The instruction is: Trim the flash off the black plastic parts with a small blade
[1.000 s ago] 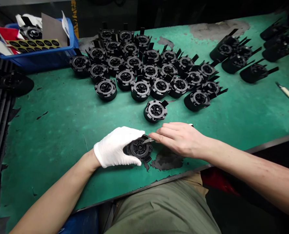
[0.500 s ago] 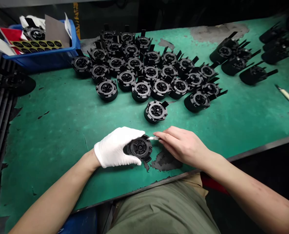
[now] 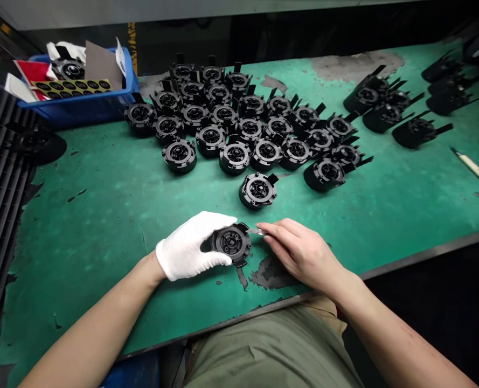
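Note:
My left hand [image 3: 194, 245], in a white glove, grips a round black plastic part [image 3: 231, 244] from its left side, near the front of the green table. The part's ribbed round face is turned up. My bare right hand [image 3: 299, 248] pinches a small metal blade [image 3: 256, 231] between thumb and fingers; its tip points left, close to the part's upper right edge. Whether the tip touches the part cannot be made out. Just beyond the hands stands another round black part [image 3: 258, 190] with a tab sticking out.
Many similar black parts [image 3: 235, 155] stand grouped farther back, with more at the right [image 3: 417, 131]. A blue bin [image 3: 89, 110] holding papers and stickers is at the back left. A pen-like tool [image 3: 476, 170] lies at the right on the green table [image 3: 102, 215].
The camera view has shifted slightly, so the table's back objects appear lower. The blade has tilted a little and sits slightly farther from the held part. Both hands keep their grip.

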The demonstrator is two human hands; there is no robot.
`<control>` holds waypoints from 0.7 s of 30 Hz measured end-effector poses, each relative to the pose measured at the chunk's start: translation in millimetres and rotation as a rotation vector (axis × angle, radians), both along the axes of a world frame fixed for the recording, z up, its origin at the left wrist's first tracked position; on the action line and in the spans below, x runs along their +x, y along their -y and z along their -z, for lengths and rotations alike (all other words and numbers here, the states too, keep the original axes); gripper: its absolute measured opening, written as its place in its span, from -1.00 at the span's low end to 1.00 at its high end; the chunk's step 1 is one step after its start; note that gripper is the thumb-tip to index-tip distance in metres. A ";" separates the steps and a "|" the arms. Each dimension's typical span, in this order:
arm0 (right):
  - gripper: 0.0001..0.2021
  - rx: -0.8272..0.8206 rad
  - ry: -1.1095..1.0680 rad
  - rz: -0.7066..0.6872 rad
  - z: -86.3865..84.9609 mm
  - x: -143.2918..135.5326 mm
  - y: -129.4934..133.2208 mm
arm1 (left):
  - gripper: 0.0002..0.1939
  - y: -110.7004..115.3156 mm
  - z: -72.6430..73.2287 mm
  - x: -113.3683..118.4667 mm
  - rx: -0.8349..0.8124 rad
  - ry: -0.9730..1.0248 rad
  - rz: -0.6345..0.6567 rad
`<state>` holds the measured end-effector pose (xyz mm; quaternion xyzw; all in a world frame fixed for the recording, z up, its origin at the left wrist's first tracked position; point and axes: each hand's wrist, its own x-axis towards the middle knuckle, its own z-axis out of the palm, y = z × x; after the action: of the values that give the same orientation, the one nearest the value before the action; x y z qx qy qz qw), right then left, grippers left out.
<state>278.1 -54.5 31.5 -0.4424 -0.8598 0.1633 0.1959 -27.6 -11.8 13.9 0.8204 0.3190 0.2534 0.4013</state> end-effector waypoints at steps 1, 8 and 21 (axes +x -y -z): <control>-0.68 -0.005 0.000 0.002 -0.3 0.3 0.3 | -0.27 0.1 0.9 -0.1 0.003 -0.006 -0.004; -0.69 0.011 -0.022 0.011 -0.7 -1.7 -1.9 | -0.37 1.9 0.7 -3.4 0.023 -0.005 0.026; -0.67 -0.018 -0.042 0.023 3.7 -0.2 -0.6 | -0.55 3.6 -1.9 13.1 0.086 -0.059 -0.071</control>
<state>277.9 -54.0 27.9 -0.4504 -0.8489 0.1782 0.2114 -14.5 -15.4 15.8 0.8320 0.3485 0.2567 0.3469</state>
